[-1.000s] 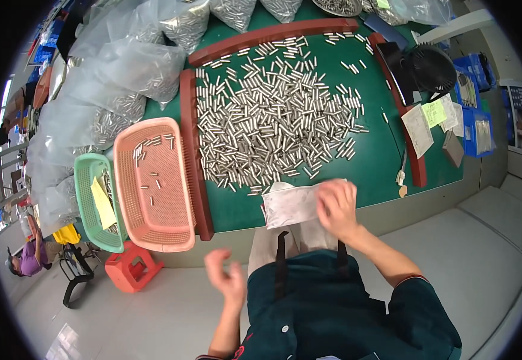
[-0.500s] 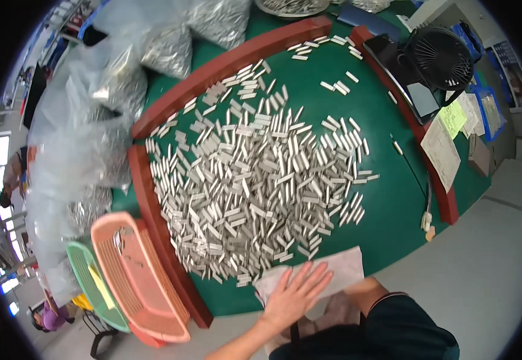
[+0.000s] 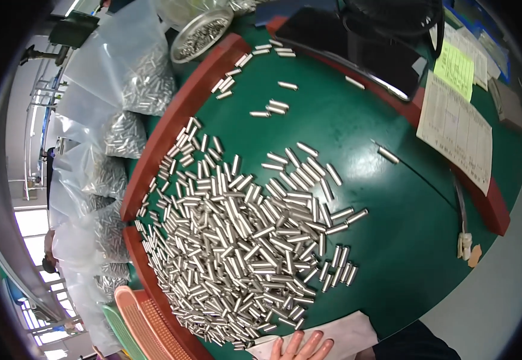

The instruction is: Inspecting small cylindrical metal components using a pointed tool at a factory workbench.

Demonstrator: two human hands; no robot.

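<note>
Head view is showing one hand (image 3: 300,347), left or right I cannot tell, lying flat with fingers spread on the white cloth (image 3: 339,336) at the near edge, gripping nothing, while the heap of metal pins (image 3: 243,240) is lying just beyond, far-left of its fingertips.

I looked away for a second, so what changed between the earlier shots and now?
The view swung closer over the table. The hand flat on the white cloth now shows only fingers at the bottom edge; the other hand has left view. The metal pins lie as before.
</note>
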